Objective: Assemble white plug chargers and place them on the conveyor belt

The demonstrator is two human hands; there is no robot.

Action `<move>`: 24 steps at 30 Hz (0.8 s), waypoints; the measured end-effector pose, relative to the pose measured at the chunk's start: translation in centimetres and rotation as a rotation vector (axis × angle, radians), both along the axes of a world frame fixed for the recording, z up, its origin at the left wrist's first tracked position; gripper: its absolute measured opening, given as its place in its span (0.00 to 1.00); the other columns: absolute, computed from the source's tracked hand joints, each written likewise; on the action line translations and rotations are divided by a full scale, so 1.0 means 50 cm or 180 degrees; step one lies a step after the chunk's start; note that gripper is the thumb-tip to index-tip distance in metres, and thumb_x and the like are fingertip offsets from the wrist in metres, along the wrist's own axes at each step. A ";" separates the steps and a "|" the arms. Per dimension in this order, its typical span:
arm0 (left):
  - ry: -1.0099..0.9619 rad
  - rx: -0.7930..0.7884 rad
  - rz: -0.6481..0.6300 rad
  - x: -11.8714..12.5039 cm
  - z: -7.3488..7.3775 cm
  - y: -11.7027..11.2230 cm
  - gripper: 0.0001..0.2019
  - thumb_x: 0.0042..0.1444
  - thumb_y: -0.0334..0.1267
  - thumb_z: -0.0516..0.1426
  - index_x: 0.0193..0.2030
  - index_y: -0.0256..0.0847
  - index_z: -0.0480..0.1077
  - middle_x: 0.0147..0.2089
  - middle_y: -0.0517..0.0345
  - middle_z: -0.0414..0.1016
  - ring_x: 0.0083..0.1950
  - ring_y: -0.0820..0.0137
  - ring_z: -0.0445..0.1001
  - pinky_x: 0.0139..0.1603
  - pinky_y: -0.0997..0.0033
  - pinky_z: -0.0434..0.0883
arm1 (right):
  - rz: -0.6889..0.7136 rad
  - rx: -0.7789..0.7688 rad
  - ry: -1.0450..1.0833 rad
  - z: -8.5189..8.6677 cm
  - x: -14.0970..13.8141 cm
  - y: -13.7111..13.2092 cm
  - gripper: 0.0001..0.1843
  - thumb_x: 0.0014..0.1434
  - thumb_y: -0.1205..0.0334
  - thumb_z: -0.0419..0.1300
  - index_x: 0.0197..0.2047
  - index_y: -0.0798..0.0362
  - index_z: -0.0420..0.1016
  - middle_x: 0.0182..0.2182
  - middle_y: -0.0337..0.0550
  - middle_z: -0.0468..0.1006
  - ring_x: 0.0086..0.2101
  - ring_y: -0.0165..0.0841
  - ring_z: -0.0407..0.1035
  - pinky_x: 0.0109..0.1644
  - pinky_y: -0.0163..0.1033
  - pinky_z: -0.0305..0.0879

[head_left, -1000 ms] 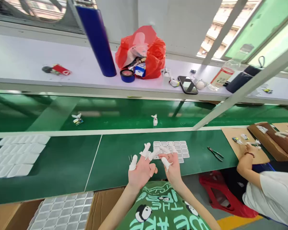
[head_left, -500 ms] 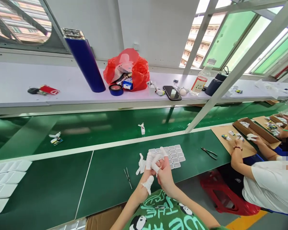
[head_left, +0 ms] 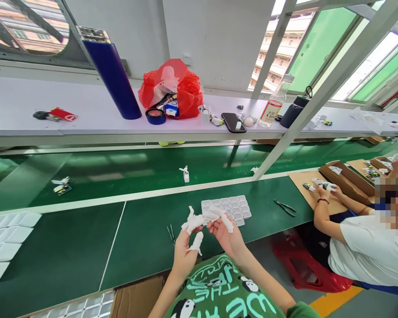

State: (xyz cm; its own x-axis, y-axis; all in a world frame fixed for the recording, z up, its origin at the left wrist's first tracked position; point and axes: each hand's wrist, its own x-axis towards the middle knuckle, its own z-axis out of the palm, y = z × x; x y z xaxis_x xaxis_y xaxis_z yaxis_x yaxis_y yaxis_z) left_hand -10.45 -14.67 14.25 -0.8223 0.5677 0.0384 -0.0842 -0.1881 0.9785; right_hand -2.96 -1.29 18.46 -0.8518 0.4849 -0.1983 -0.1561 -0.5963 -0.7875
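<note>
My left hand (head_left: 184, 249) is raised over the green bench in front of my body. White wraps cover its thumb and fingers, and the fingers are curled. My right hand (head_left: 228, 229), also with white-wrapped fingers, meets the left fingertips in a pinch. White shapes overlap where the fingers meet, so whatever they hold cannot be told from the wraps. Just behind the hands lies a white compartment tray (head_left: 234, 203), partly covered by the right fingers. Tweezers (head_left: 171, 234) rest left of my left hand.
Pliers (head_left: 285, 207) lie to the right, near a co-worker (head_left: 358, 243) handling small parts over cardboard. A small white item with wires (head_left: 185, 174) stands on the green strip behind. Stacked white trays (head_left: 6, 243) sit at left. A slanted post (head_left: 295, 123) crosses the shelf (head_left: 102, 139).
My hands have opened out from being clasped closely together; the left has shifted left and the right wrist has turned outward. The view has shifted slightly. The co-worker's hands have come together.
</note>
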 end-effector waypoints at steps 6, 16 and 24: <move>-0.0019 0.0045 0.0478 0.014 0.023 0.010 0.19 0.56 0.48 0.67 0.53 0.45 0.78 0.48 0.52 0.78 0.47 0.66 0.77 0.55 0.65 0.75 | 0.0799 0.0160 0.0100 0.016 0.023 0.000 0.33 0.59 0.30 0.58 0.51 0.50 0.80 0.38 0.48 0.82 0.22 0.29 0.57 0.28 0.37 0.53; 0.0388 -0.0045 0.0655 0.025 0.045 -0.006 0.13 0.55 0.47 0.67 0.43 0.45 0.82 0.45 0.51 0.81 0.48 0.60 0.78 0.55 0.60 0.75 | 0.1297 0.1117 0.0069 -0.010 0.041 -0.007 0.35 0.60 0.28 0.59 0.52 0.50 0.78 0.24 0.37 0.71 0.26 0.33 0.62 0.36 0.41 0.60; 0.0670 -0.0437 0.0402 0.022 0.017 -0.007 0.12 0.54 0.42 0.65 0.45 0.45 0.81 0.43 0.53 0.82 0.45 0.60 0.78 0.52 0.61 0.75 | 0.1383 0.1735 -0.0063 -0.008 0.042 0.002 0.32 0.62 0.27 0.56 0.49 0.48 0.77 0.22 0.34 0.66 0.26 0.32 0.59 0.38 0.41 0.58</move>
